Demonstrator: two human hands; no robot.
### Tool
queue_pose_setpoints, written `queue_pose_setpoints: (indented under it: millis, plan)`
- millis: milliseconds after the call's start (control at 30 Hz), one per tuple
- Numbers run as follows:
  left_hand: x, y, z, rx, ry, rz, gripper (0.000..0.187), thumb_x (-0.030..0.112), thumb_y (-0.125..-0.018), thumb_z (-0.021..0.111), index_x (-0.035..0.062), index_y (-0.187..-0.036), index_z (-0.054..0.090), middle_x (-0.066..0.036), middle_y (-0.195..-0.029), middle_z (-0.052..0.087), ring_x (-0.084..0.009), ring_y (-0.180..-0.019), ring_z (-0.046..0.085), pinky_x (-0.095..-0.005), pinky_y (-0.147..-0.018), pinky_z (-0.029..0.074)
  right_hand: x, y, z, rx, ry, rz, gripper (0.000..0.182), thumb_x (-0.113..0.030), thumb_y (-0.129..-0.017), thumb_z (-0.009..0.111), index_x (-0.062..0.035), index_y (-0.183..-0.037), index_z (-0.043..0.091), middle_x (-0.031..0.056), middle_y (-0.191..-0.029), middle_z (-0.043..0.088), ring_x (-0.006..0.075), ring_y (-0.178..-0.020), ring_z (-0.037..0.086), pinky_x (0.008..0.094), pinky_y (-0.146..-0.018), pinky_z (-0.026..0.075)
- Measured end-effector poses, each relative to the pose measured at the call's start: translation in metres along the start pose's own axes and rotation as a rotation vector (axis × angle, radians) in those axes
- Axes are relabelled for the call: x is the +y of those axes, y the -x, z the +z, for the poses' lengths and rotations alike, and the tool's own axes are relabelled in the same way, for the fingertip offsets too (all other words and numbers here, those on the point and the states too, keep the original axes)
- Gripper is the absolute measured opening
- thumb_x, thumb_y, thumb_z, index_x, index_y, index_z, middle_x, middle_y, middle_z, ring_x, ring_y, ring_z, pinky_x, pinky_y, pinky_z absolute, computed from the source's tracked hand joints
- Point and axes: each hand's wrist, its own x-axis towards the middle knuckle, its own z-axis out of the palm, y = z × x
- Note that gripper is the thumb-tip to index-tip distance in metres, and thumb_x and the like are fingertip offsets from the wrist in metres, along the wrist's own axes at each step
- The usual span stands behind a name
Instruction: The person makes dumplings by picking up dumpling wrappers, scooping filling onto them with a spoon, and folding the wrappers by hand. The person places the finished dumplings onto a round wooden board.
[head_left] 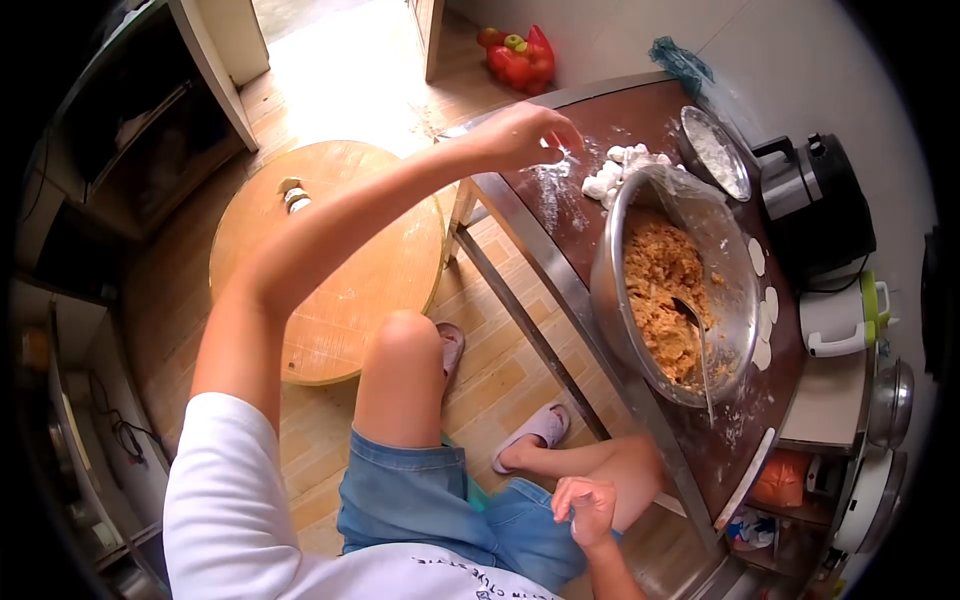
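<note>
My left hand [527, 137] reaches over the far end of the brown table [690, 450], above a patch of white flour [553, 190]. Its fingers curve down loosely with a gap to the thumb, and I see nothing held. Several small floured dough pieces [625, 168] lie heaped just right of it. My right hand [586, 506] is raised above my thigh, fingers loosely bent and apart, holding nothing visible. Between the hands stands a large metal bowl [615, 300] of orange-brown filling [665, 285], with a metal spoon [700, 345] stuck in it.
A smaller bowl of flour [715, 150] stands at the back beside a black appliance [815, 205]. Flat dough wrappers [765, 325] lie along the wall side. At left is a low round wooden table [330, 340] with a few dough pieces [293, 195]. A red bag [522, 65] sits on the floor.
</note>
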Motion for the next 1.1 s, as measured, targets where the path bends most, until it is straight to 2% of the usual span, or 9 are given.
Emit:
queue_pose_setpoints:
  millis: [133,167,233,333,467,700,900,1000,1100]
  plan:
    - [0.007,-0.042,0.04,-0.02,-0.092,-0.023,0.02,0.008,-0.07,0.06,0.0034,-0.09,0.064,-0.014,-0.085,0.065,-0.0264,-0.081,0.063,-0.0349,-0.072,0.049,-0.031,0.027,-0.036,0.192,0.189,-0.084,0.061,-0.049,-0.089,0.044,-0.0032,-0.049,0.048,0.006,-0.044,0.046,0.0129,-0.041,0.043,0.0227,-0.039,0.029]
    - [0.017,-0.046,0.043,0.068,-0.077,-0.094,0.025,0.006,-0.068,0.06,0.0017,-0.092,0.063,-0.013,-0.084,0.066,-0.0248,-0.081,0.064,-0.0335,-0.071,0.05,-0.046,0.027,-0.057,0.298,0.424,-0.27,0.06,-0.05,-0.088,0.044,-0.0039,-0.051,0.051,0.0046,-0.048,0.047,0.0103,-0.042,0.04,0.0218,-0.04,0.027]
    - [0.016,-0.049,0.042,0.147,0.047,-0.036,0.026,-0.001,-0.078,0.056,0.0024,-0.103,0.061,-0.01,-0.09,0.065,-0.0174,-0.079,0.061,-0.0279,-0.072,0.049,-0.071,0.035,-0.096,0.643,0.508,-0.197,0.033,-0.028,-0.092,0.047,0.0,-0.08,0.058,0.0018,-0.061,0.052,0.0052,-0.049,0.04,0.0205,-0.044,0.029]
    - [0.064,-0.018,0.024,0.379,0.362,-0.16,0.026,0.015,-0.088,0.054,0.0073,-0.112,0.057,-0.005,-0.099,0.062,-0.0107,-0.085,0.058,-0.0227,-0.071,0.046,-0.096,-0.001,-0.187,0.729,0.913,-0.241,0.02,-0.005,-0.082,0.055,-0.0025,-0.101,0.061,0.0063,-0.094,0.06,0.0138,-0.084,0.058,0.0237,-0.069,0.044]
    - [0.11,0.062,0.038,0.646,0.455,-0.437,0.027,0.021,-0.09,0.048,0.0048,-0.111,0.054,-0.004,-0.094,0.059,-0.0084,-0.078,0.054,-0.0213,-0.065,0.043,-0.07,-0.079,-0.31,0.686,1.125,-0.205,0.018,-0.01,-0.077,0.059,-0.0028,-0.094,0.063,0.0136,-0.091,0.064,0.0246,-0.083,0.062,0.0311,-0.076,0.047]
    - [0.169,0.177,0.099,0.556,0.748,-0.702,0.022,0.012,-0.09,0.048,0.0011,-0.108,0.052,-0.004,-0.087,0.056,-0.0073,-0.07,0.052,-0.0187,-0.062,0.042,-0.054,-0.183,-0.364,0.62,1.339,-0.04,0.026,-0.022,-0.074,0.06,-0.0058,-0.095,0.063,0.016,-0.093,0.064,0.032,-0.089,0.061,0.0372,-0.08,0.047]
    - [0.198,0.198,0.126,0.435,0.85,-0.759,0.019,0.011,-0.091,0.046,0.0015,-0.107,0.051,-0.004,-0.085,0.057,-0.0076,-0.067,0.052,-0.0185,-0.06,0.044,-0.058,-0.207,-0.366,0.657,1.372,0.248,0.024,-0.022,-0.067,0.066,-0.0062,-0.084,0.064,0.0121,-0.086,0.066,0.0247,-0.085,0.062,0.0356,-0.076,0.047]
    - [0.203,0.202,0.137,0.377,0.948,-0.779,0.019,0.01,-0.091,0.048,0.0007,-0.107,0.051,-0.003,-0.085,0.058,-0.0071,-0.07,0.054,-0.0187,-0.062,0.044,-0.072,-0.198,-0.356,0.623,1.292,0.277,0.016,-0.02,-0.066,0.062,-0.0103,-0.077,0.067,0.0143,-0.084,0.066,0.0307,-0.084,0.062,0.0381,-0.074,0.049]
    - [0.213,0.203,0.15,0.247,1.005,-0.769,0.019,0.01,-0.09,0.047,0.0005,-0.107,0.052,-0.004,-0.088,0.059,-0.0075,-0.072,0.054,-0.0197,-0.064,0.044,-0.07,-0.19,-0.355,0.69,1.075,0.033,0.016,-0.023,-0.068,0.063,-0.0093,-0.077,0.065,0.009,-0.078,0.066,0.0215,-0.074,0.062,0.0312,-0.068,0.048]
